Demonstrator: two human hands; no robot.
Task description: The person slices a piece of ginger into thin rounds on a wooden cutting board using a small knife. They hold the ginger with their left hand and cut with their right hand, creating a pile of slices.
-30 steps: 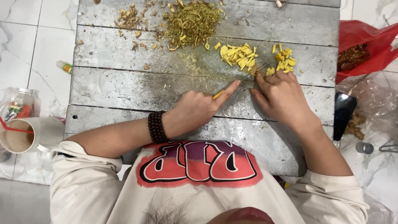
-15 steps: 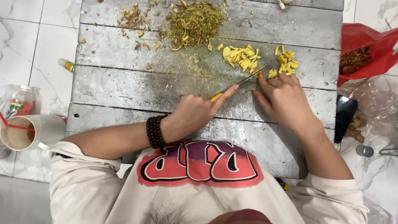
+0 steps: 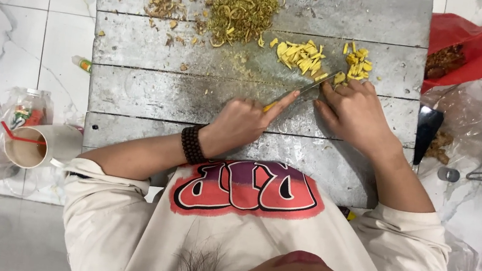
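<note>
I see my left hand (image 3: 241,123) closed around a yellow-handled knife (image 3: 300,92) on the grey plank bench (image 3: 154,91). My right hand (image 3: 354,114) rests just right of the knife, its fingers curled down on yellow cut pieces (image 3: 357,63). More yellow pieces (image 3: 300,56) lie just beyond the knife.

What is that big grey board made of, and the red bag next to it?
The board looks like weathered wooden planks, grey and rough, with gaps between them; it could be painted. The red bag looks like thin, shiny plastic, crinkled, with a cut-out handle. The knife blade looks like metal.
</note>
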